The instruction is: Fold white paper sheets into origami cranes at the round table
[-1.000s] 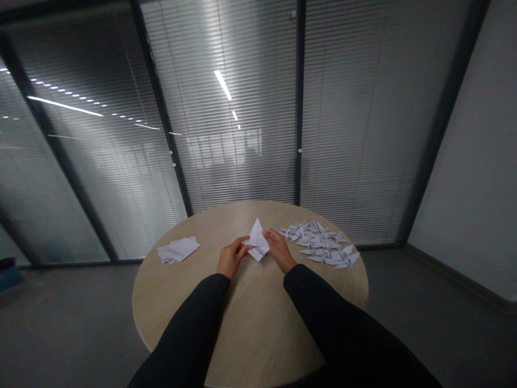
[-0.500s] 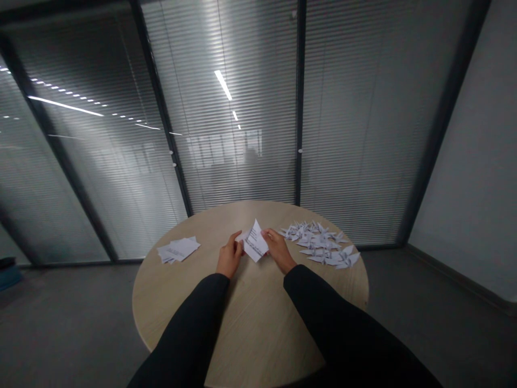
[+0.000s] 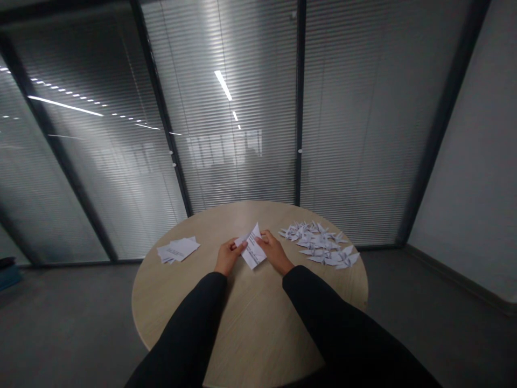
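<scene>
Item under inspection: one folded white paper [image 3: 253, 255], held above the round table [image 3: 250, 334] at 12 o'clock from the tabletop's middle, between the two hands. It shows a roughly diamond-shaped outline, tilted, with one point towards 12 o'clock and another towards 6. Lines of dark print run slantwise across the facing side; the wording is too small to read. A paler flap shows on its 10 o'clock side. The left hand [image 3: 228, 257] has thumb and fingers closed on the paper's 9 o'clock edge. The right hand [image 3: 274, 251] grips the 3 o'clock edge, thumb lying on the printed face; the fingertips behind the paper are hidden. At 10 o'clock on the table lies a loose, overlapping stack of white sheets [image 3: 180, 249], the top one printed, well apart from the left hand. At 2 o'clock lies a crowded group of folded paper birds [image 3: 319, 243], near the right hand; overlap prevents a count. Two dark sleeves, entering from 7 and 5 o'clock, cover parts of the near tabletop. Beyond the table at 12 o'clock stands a glass partition with blinds [image 3: 242, 172]; a plain wall [image 3: 476, 188] stands towards 2 o'clock.
</scene>
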A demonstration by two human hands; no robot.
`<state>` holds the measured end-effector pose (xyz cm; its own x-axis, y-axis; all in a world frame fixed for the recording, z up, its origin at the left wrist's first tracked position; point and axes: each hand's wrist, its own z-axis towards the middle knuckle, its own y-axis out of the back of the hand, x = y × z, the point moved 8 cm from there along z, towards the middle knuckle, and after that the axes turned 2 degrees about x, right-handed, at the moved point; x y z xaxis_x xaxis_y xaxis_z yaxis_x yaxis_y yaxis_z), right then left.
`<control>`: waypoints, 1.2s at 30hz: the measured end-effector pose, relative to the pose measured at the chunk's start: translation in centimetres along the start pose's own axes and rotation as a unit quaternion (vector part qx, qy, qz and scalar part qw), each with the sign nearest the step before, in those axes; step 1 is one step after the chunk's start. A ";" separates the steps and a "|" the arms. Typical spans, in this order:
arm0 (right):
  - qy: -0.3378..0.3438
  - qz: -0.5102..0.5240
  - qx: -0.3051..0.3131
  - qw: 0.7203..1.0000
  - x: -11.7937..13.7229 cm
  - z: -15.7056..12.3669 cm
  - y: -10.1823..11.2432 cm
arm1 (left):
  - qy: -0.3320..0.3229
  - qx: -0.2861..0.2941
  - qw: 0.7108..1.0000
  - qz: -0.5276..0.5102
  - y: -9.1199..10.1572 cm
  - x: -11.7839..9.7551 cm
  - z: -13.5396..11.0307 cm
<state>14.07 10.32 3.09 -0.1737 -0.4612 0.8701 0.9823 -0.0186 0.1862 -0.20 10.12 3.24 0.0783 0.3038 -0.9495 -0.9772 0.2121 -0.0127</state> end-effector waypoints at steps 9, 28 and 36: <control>0.011 -0.110 -0.024 0.994 1.0 -0.4 0.5 | -0.044 0.034 0.991 0.121 -1.1 -0.6 -0.6; 0.053 -0.147 -0.072 0.985 1.2 -0.1 1.3 | -0.093 0.037 0.971 0.219 -1.6 -1.9 -1.2; 0.057 -0.145 -0.104 0.982 1.8 -0.2 1.9 | -0.086 -0.007 0.973 0.214 -0.5 -1.6 -0.8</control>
<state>15.63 9.24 4.89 -0.4511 -0.5051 0.7358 0.8876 -0.3398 0.3109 0.05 8.83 4.48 -0.3064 0.5132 -0.8017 -0.9298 0.0192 0.3676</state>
